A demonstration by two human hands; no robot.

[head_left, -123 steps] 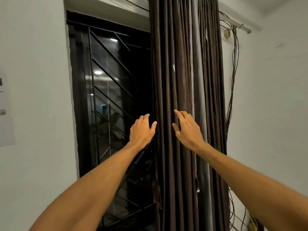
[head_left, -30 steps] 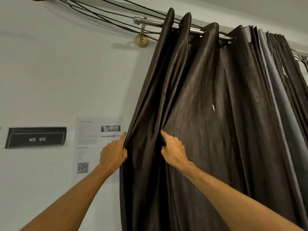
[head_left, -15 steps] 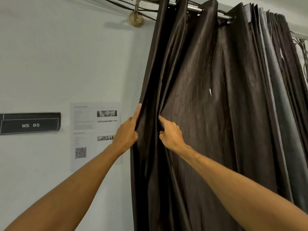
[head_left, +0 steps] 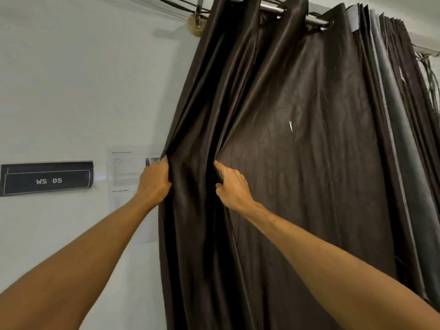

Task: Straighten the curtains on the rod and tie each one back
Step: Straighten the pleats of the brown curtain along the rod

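Observation:
A dark brown curtain (head_left: 297, 163) hangs by eyelets from a metal rod (head_left: 295, 13) and spreads across the middle of the view. My left hand (head_left: 154, 179) grips the curtain's left edge, its fingers curled into the cloth. My right hand (head_left: 229, 184) pinches a fold a little to the right of it, at the same height. A second bunch of grey and dark pleats (head_left: 400, 115) hangs gathered at the right end of the rod. No tie-back is in sight.
A white wall (head_left: 83, 79) lies left of the curtain, with a black "WS 05" sign (head_left: 47, 179) and a printed sheet (head_left: 128, 172) partly behind my left hand. The rod bracket (head_left: 196, 22) and black cables run along the top. Loose cables (head_left: 431, 75) hang at the far right.
The curtain has been pulled left across the window. Since half a second ago my left hand's fingers have closed on the edge, and my right hand has closed on its fold.

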